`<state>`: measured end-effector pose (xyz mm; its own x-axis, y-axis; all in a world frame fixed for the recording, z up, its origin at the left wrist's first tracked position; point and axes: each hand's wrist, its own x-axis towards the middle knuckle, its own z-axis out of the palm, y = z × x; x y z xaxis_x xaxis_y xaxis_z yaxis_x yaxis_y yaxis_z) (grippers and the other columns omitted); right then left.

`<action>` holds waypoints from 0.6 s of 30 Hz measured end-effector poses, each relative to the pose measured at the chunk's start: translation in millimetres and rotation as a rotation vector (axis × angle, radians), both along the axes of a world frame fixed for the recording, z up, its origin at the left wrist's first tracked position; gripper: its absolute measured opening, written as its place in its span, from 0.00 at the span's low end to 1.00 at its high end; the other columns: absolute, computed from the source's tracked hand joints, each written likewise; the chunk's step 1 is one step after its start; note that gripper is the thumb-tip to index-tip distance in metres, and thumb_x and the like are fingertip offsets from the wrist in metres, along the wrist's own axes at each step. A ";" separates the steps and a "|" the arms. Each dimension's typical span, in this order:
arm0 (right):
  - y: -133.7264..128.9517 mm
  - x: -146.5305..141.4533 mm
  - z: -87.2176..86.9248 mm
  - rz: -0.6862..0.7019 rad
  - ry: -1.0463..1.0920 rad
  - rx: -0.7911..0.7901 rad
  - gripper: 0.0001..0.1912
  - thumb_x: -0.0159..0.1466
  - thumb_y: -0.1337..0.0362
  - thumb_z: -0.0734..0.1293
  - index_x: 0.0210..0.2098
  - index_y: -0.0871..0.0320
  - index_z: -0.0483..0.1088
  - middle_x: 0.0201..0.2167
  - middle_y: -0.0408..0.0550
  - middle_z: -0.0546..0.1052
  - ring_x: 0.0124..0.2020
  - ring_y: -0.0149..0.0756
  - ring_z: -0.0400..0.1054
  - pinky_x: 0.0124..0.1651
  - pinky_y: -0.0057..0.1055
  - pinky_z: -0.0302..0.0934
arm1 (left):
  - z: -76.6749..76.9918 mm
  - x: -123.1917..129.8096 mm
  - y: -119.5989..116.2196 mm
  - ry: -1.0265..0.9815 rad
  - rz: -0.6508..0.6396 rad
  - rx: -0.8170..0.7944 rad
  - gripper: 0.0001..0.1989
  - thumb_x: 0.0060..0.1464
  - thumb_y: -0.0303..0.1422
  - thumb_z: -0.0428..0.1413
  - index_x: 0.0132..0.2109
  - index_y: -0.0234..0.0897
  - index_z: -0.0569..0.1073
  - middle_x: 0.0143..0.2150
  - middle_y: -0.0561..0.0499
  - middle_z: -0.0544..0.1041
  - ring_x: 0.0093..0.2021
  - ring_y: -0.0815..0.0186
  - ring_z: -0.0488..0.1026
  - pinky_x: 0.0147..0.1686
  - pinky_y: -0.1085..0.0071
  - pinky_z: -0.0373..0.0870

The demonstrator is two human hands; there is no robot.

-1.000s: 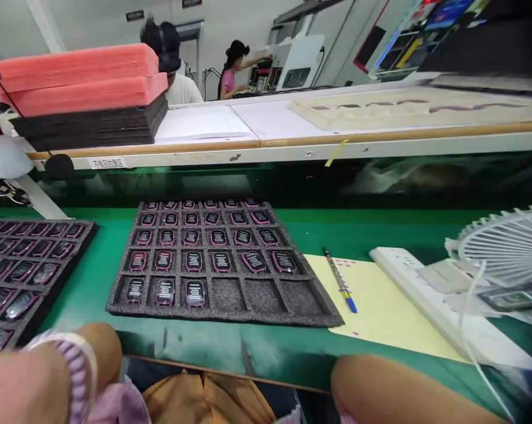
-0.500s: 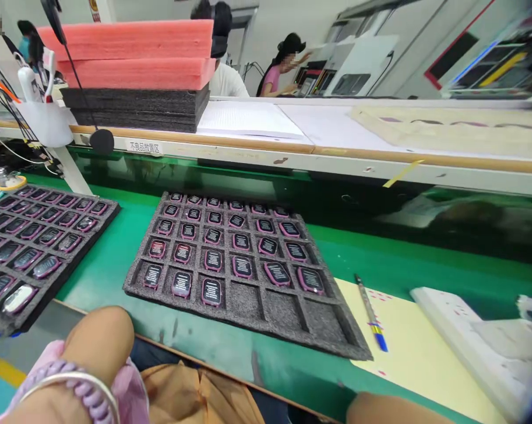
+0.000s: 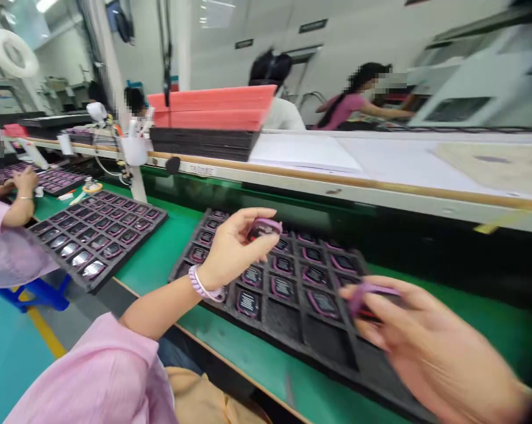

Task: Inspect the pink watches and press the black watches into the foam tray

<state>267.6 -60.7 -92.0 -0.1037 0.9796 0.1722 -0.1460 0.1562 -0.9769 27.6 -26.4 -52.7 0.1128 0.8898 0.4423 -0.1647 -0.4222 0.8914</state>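
My left hand [image 3: 233, 247] is raised over the black foam tray [image 3: 283, 321], its thumb and fingers closed on a purple-rimmed smartwatch body [image 3: 266, 226]. Above the tray's right side, my right hand [image 3: 429, 335], slightly blurred, grips another purple smartwatch body [image 3: 387, 293] by its edges. Beneath my hands the tray holds rows of similar smartwatch bodies, many with white text on dark screens, such as this watch [image 3: 248, 301]. Several front compartments at the right are bare. My left hand and wrist cover part of the tray.
A second foam tray [image 3: 159, 222] full of watch bodies lies to the left on the green bench [image 3: 182, 207]. Farther left sits a co-worker in a pink sleeve [image 3: 10, 253]. A shelf [image 3: 319, 187] with red foam sheets [image 3: 213, 109] and a white cup [image 3: 135, 150] runs behind.
Both hands have come up over the middle tray, each now holding a watch body. The view has swung left, bringing the co-worker in. A front-left compartment that held a watch now looks bare.
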 end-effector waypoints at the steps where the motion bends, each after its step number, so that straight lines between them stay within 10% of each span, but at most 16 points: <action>1: -4.0 -1.0 -4.1 -0.045 0.022 -0.082 0.15 0.56 0.55 0.79 0.38 0.50 0.73 0.34 0.53 0.78 0.22 0.34 0.65 0.17 0.27 0.58 | -13.7 9.1 -0.7 0.029 -0.113 -0.087 0.22 0.52 0.30 0.61 0.55 0.39 0.68 0.42 0.50 0.74 0.28 0.74 0.71 0.27 0.77 0.74; 7: -25.9 9.1 -23.7 -0.034 0.082 -0.212 0.30 0.54 0.56 0.77 0.53 0.53 0.66 0.38 0.48 0.76 0.26 0.33 0.68 0.27 0.30 0.64 | -70.8 44.5 -6.9 0.324 -0.421 -0.304 0.27 0.51 0.25 0.58 0.58 0.38 0.62 0.49 0.46 0.72 0.30 0.70 0.76 0.30 0.70 0.75; 13: -42.3 39.8 -45.3 -0.047 -0.070 -0.164 0.38 0.57 0.55 0.75 0.61 0.52 0.57 0.45 0.51 0.72 0.30 0.34 0.70 0.32 0.34 0.67 | -74.0 51.9 -15.4 1.000 -0.139 0.163 0.21 0.49 0.30 0.66 0.49 0.36 0.71 0.48 0.45 0.72 0.51 0.53 0.68 0.55 0.53 0.67; 18: -45.0 66.0 -61.2 -0.140 -0.530 -0.002 0.27 0.61 0.50 0.71 0.54 0.55 0.65 0.36 0.48 0.71 0.31 0.38 0.67 0.32 0.35 0.66 | -76.9 40.2 -25.7 1.215 0.007 0.215 0.20 0.51 0.37 0.66 0.49 0.37 0.72 0.51 0.44 0.68 0.52 0.51 0.63 0.55 0.51 0.65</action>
